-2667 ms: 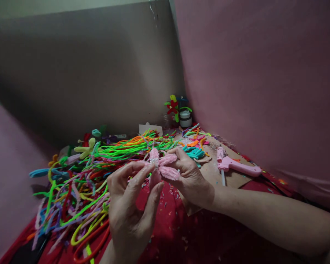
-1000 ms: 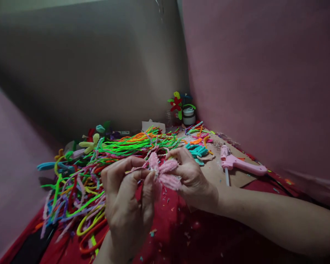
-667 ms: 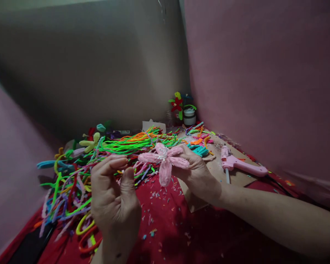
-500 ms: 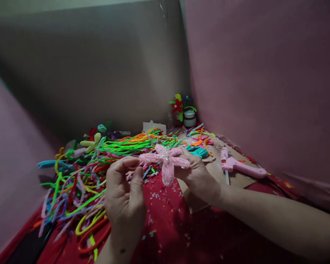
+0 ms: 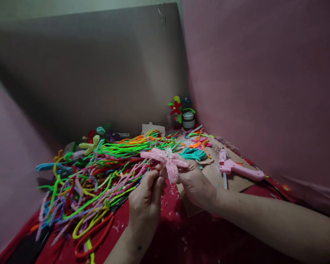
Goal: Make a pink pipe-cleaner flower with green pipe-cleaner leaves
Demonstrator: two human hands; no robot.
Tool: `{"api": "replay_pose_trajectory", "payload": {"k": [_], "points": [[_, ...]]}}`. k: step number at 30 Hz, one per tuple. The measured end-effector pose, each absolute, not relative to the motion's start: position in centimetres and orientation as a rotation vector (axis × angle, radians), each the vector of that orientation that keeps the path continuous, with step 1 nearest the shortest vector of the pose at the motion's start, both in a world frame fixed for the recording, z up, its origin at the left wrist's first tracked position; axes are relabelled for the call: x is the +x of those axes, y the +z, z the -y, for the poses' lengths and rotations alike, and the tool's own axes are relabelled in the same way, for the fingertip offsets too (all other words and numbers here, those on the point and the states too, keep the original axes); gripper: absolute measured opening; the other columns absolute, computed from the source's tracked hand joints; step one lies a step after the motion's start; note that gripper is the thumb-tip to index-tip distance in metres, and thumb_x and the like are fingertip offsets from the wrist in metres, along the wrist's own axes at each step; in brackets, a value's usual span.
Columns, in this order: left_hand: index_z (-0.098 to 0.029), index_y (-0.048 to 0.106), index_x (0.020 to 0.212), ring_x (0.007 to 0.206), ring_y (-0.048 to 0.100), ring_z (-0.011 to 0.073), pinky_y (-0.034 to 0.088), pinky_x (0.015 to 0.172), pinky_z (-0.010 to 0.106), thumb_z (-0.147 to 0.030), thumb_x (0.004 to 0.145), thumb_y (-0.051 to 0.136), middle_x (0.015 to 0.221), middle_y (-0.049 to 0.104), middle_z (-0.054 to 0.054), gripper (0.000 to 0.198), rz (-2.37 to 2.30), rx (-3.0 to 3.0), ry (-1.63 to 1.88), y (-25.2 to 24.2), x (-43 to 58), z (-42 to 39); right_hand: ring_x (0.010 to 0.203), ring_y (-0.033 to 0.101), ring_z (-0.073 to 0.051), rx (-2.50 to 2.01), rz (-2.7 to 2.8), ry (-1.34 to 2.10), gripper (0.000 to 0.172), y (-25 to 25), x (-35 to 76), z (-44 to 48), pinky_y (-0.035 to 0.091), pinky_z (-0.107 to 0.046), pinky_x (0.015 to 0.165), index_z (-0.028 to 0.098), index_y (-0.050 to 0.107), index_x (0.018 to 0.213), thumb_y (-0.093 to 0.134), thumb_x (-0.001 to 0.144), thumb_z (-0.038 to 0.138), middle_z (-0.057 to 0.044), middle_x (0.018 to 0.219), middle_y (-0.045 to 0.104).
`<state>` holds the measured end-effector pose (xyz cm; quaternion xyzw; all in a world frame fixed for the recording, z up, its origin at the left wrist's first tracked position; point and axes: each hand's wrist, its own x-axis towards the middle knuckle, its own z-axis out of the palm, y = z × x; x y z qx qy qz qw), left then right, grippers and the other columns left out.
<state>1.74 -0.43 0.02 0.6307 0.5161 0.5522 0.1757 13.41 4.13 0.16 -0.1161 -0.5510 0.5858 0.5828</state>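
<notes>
A fuzzy pink pipe-cleaner flower with a silvery-white tinsel centre is held up over the red cloth. My right hand grips it from the right, fingers closed behind and under the petals. My left hand is closed in a pinch at the flower's underside, just below the left petal. The petals and fingers hide the exact spot where the left fingertips grip.
Loose coloured pipe cleaners cover the left side. A pink glue gun rests on cardboard at right. Teal pipe-cleaner pieces lie behind my right hand. A red flower and a white-lidded jar stand in the back corner.
My left hand has moved right and pinched in beneath the flower, from beside its left petal. The flower has tilted, its centre now facing more upward.
</notes>
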Motion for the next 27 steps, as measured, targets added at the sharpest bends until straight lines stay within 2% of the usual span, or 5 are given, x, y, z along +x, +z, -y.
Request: {"api": "replay_pose_trajectory", "payload": {"k": [3,7,13,20,27], "points": [[-0.021,0.065,0.073,0.048,0.041,0.0103,0.035,0.050,0.023,-0.023,0.074,0.062,0.052,0.050,-0.004,0.004,-1.390,1.655,1.666,0.4,2.0,0.6,0.083,0.055,-0.017,-0.301,1.330,1.338,0.020,0.0,13.4,-4.1,0.047,-0.034,0.078,0.021,0.063,0.064,0.065,0.073,0.039,-0.001,0.081,0.060],[-0.019,0.063,0.065,0.049,0.037,0.0088,0.033,0.047,0.021,-0.029,0.070,0.067,0.053,0.047,-0.004,0.012,-1.246,1.377,1.618,0.3,2.2,0.3,0.094,0.053,-0.018,-0.375,1.354,1.198,0.019,-0.7,13.3,-4.3,0.042,-0.036,0.090,0.020,0.064,0.072,0.069,0.070,0.038,-0.003,0.094,0.058],[-0.017,0.060,0.065,0.048,0.034,0.0062,0.028,0.046,0.018,-0.030,0.070,0.069,0.054,0.045,-0.004,0.016,-1.024,1.175,1.521,-0.2,1.4,-0.3,0.092,0.054,-0.017,-0.374,1.380,1.136,0.015,-0.7,13.4,-4.1,0.046,-0.032,0.080,0.020,0.064,0.083,0.065,0.075,0.033,-0.004,0.096,0.056],[-0.015,0.054,0.047,0.042,0.029,0.0062,0.023,0.043,0.021,-0.039,0.061,0.073,0.043,0.039,-0.004,0.034,-0.911,1.218,1.281,1.1,0.6,-0.4,0.078,0.054,-0.014,-0.259,1.429,1.297,0.018,-0.7,13.7,-3.7,0.046,-0.031,0.076,0.022,0.065,0.074,0.061,0.078,0.039,0.000,0.079,0.056],[-0.017,0.067,0.070,0.071,0.057,0.0178,0.043,0.066,0.026,-0.023,0.065,0.071,0.067,0.063,0.003,0.009,-1.101,1.366,1.338,2.3,-0.8,-0.6,0.094,0.050,-0.017,-0.225,1.474,0.889,0.014,-0.2,13.9,-3.7,0.044,-0.034,0.085,0.022,0.068,0.077,0.062,0.078,0.035,-0.004,0.096,0.049]]}}
